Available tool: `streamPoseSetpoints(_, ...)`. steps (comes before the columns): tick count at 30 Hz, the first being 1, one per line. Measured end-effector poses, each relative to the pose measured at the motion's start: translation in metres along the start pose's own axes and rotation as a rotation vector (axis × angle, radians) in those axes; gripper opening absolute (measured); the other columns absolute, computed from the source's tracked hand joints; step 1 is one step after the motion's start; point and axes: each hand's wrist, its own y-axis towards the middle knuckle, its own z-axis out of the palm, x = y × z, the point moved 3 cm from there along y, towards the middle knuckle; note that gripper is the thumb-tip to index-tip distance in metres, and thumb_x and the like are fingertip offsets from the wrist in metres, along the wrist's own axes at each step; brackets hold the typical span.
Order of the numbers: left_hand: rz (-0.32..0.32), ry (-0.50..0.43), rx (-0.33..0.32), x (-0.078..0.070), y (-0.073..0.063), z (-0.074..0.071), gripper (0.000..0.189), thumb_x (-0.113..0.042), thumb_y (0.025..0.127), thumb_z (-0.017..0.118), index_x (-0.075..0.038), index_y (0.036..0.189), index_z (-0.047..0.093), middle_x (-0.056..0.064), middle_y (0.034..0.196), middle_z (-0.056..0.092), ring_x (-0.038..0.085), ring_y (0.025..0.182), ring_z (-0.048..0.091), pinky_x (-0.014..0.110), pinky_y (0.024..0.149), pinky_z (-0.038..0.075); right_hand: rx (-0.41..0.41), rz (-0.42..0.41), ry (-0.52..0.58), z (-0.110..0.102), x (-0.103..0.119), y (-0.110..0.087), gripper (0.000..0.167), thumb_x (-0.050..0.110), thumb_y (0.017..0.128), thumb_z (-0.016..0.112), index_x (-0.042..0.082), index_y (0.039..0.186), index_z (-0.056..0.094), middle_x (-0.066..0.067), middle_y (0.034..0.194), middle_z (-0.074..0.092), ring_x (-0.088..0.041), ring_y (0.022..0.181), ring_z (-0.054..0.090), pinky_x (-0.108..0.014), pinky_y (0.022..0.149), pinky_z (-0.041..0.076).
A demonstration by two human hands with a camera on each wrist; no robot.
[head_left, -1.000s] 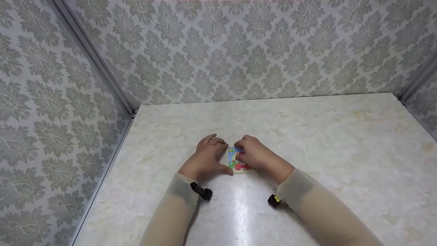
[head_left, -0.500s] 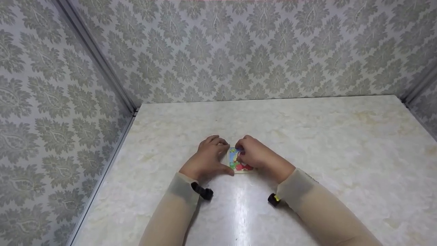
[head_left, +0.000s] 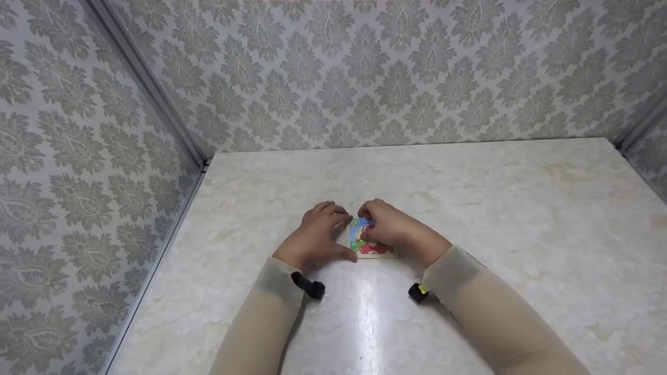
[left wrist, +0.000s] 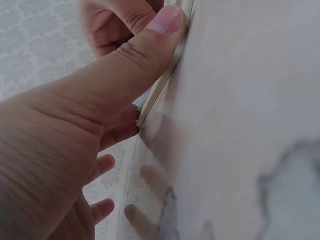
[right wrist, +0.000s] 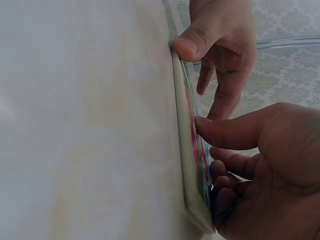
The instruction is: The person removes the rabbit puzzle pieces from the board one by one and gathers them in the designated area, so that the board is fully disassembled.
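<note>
A small square picture board with a pale rim (head_left: 375,255), which looks like a wooden puzzle, lies flat on the table; blue, green and red artwork covers its face. My left hand (head_left: 318,237) holds its left side, thumb at the near corner and index finger at the far one. In the left wrist view the left thumb (left wrist: 167,22) presses the board's edge. My right hand (head_left: 393,226) covers the board's right part. The right wrist view has its thumb (right wrist: 220,132) on the picture and its other fingers curled against the far part; whether they pinch a separate piece, I cannot tell.
The pale marbled table (head_left: 495,208) stretches around the board on all sides. Patterned wall panels (head_left: 333,78) rise behind it and at the left, joined by a grey metal post (head_left: 151,88). Both sleeved wrists carry small black devices (head_left: 314,289).
A little more of the board's near right edge shows beside my right hand. Both hands keep their places on the board; the head view has tilted slightly.
</note>
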Motion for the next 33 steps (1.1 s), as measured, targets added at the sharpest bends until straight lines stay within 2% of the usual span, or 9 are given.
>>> streamPoseSetpoints(5, 0.027, 0.016, -0.009, 0.0016, 0.0005, -0.0005, 0.094, -0.056, 0.084, 0.099, -0.014, 0.161, 0.065, 0.001, 0.166, 0.057, 0.026, 0.172, 0.031, 0.055, 0.143, 0.021, -0.051, -0.017, 0.012, 0.0013, -0.0031, 0.0032, 0.043, 0.017, 0.108, 0.075, 0.004, 0.149, 0.068, -0.017, 0.146, 0.063, -0.032, 0.132, 0.063, -0.052, 0.123, 0.053)
streamPoseSetpoints(13, 0.047, 0.017, -0.027, 0.0024, 0.0019, -0.0006, 0.089, -0.054, 0.083, 0.1, -0.016, 0.156, 0.067, 0.002, 0.163, 0.06, 0.028, 0.168, 0.036, 0.06, 0.14, 0.025, -0.098, -0.037, 0.026, 0.0006, -0.0042, 0.0056, 0.035, 0.012, 0.105, 0.079, 0.005, 0.139, 0.079, -0.015, 0.134, 0.068, -0.029, 0.12, 0.064, -0.049, 0.115, 0.057)
streamPoseSetpoints(21, 0.043, 0.028, -0.018, 0.0023, 0.003, -0.0005, 0.093, -0.056, 0.082, 0.1, -0.015, 0.158, 0.066, 0.002, 0.165, 0.06, 0.031, 0.171, 0.033, 0.059, 0.142, 0.023, -0.162, -0.071, 0.041, 0.0027, -0.0067, 0.0059, 0.029, 0.009, 0.101, 0.083, 0.007, 0.13, 0.08, -0.014, 0.132, 0.07, -0.029, 0.121, 0.067, -0.05, 0.113, 0.058)
streamPoseSetpoints(25, 0.04, 0.035, -0.012, 0.004, 0.004, 0.0002, 0.095, -0.058, 0.082, 0.099, -0.014, 0.159, 0.066, 0.003, 0.166, 0.059, 0.031, 0.172, 0.033, 0.06, 0.141, 0.023, -0.191, -0.105, 0.045, 0.0023, -0.0058, 0.0039, 0.027, 0.006, 0.099, 0.084, 0.007, 0.126, 0.08, -0.012, 0.132, 0.072, -0.028, 0.114, 0.065, -0.047, 0.106, 0.059)
streamPoseSetpoints(29, 0.04, 0.047, -0.008, 0.0051, 0.0047, 0.0004, 0.097, -0.06, 0.082, 0.099, -0.013, 0.16, 0.065, 0.004, 0.167, 0.059, 0.032, 0.172, 0.032, 0.062, 0.141, 0.024, -0.197, -0.119, 0.025, 0.0019, -0.0047, 0.0031, 0.027, 0.006, 0.099, 0.084, 0.006, 0.126, 0.081, -0.012, 0.13, 0.072, -0.026, 0.108, 0.064, -0.044, 0.1, 0.058)
streamPoseSetpoints(33, 0.032, 0.039, -0.002, 0.0047, 0.0047, 0.0004, 0.097, -0.06, 0.083, 0.099, -0.014, 0.16, 0.065, 0.005, 0.168, 0.058, 0.032, 0.172, 0.032, 0.063, 0.141, 0.022, -0.178, -0.092, 0.015, 0.0023, -0.0047, 0.0025, 0.029, 0.008, 0.101, 0.083, 0.006, 0.13, 0.081, -0.013, 0.132, 0.073, -0.025, 0.111, 0.066, -0.045, 0.103, 0.06)
